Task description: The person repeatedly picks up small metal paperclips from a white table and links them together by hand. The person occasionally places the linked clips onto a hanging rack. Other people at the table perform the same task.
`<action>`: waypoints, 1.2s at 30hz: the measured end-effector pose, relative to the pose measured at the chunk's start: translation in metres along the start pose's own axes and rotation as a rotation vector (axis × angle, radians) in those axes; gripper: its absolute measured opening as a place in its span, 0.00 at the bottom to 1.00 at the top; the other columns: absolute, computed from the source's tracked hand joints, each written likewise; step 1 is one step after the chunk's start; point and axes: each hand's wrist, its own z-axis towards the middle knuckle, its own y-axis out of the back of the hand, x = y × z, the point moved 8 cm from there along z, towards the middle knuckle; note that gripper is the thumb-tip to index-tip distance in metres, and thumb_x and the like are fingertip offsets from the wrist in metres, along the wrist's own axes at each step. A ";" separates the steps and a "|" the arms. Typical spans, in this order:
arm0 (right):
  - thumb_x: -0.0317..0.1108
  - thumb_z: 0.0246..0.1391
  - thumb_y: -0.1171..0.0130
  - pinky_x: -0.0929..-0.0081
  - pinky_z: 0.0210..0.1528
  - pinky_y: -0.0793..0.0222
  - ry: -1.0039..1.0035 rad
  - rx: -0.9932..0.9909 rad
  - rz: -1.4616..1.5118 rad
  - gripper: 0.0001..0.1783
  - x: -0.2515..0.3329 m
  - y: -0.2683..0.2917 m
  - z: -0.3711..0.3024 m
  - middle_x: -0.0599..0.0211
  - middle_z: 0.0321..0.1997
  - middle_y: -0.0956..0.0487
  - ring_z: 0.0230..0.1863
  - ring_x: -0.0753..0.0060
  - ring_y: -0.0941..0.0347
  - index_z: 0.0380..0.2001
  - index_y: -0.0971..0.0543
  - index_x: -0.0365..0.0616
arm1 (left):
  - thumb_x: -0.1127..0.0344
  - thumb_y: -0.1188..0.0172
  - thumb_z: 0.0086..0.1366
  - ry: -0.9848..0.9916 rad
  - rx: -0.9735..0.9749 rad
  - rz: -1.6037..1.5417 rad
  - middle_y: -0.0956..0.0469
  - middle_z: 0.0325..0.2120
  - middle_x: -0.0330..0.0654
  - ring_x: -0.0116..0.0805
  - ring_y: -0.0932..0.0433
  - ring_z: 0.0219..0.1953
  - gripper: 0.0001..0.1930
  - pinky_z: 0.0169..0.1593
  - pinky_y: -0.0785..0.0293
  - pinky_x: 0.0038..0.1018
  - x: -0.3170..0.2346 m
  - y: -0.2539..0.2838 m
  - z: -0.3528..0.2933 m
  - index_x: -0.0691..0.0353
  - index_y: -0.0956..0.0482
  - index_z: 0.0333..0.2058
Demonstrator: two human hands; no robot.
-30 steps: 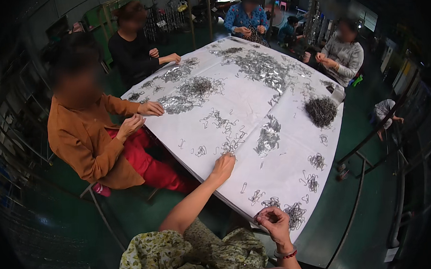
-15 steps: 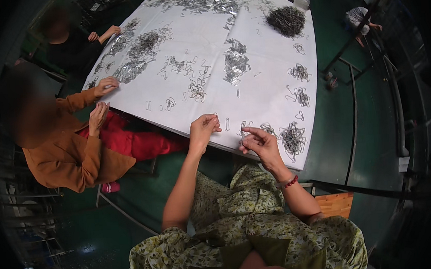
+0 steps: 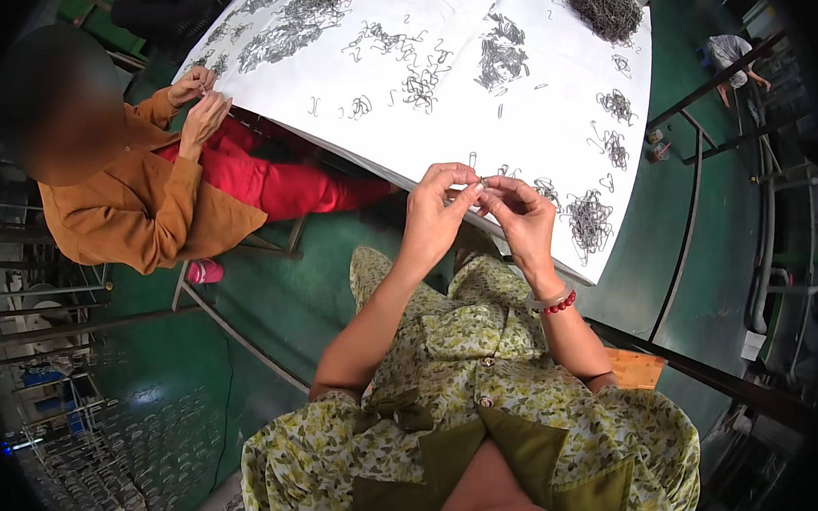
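My left hand [image 3: 436, 212] and my right hand [image 3: 527, 218] meet over the near edge of the white table [image 3: 551, 120]. Both are closed in a pinch, fingertips together on a small metal piece [image 3: 481, 184], mostly covered by the fingers. Just beyond them a narrow wire loop [image 3: 472, 160] lies on the sheet. To the right of my right hand is a tangled heap of bent wire hooks [image 3: 589, 224], with a smaller cluster of hooks [image 3: 545, 189] partly behind my fingers.
Flat shiny metal pieces [image 3: 502, 58] lie mid-table, and a large dark heap of wire [image 3: 605, 14] stands at the far right. Small hook clusters [image 3: 615, 105] line the right edge. At left sits a co-worker in a brown jacket [image 3: 157, 201], hands over the table's edge.
My hands, apart before, have come together at the fingertips. The view has shifted, so the table sits higher and further right. The co-worker's hands have drawn closer together.
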 end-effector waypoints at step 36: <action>0.25 0.48 0.43 0.88 0.24 0.36 -0.086 0.374 -0.078 0.05 0.017 -0.024 0.045 0.72 0.26 0.25 0.26 0.87 0.30 0.31 0.24 0.38 | 0.76 0.42 0.57 -0.078 -0.245 0.036 0.22 0.27 0.40 0.24 0.25 0.31 0.05 0.37 0.30 0.20 0.000 0.036 -0.004 0.69 0.23 0.33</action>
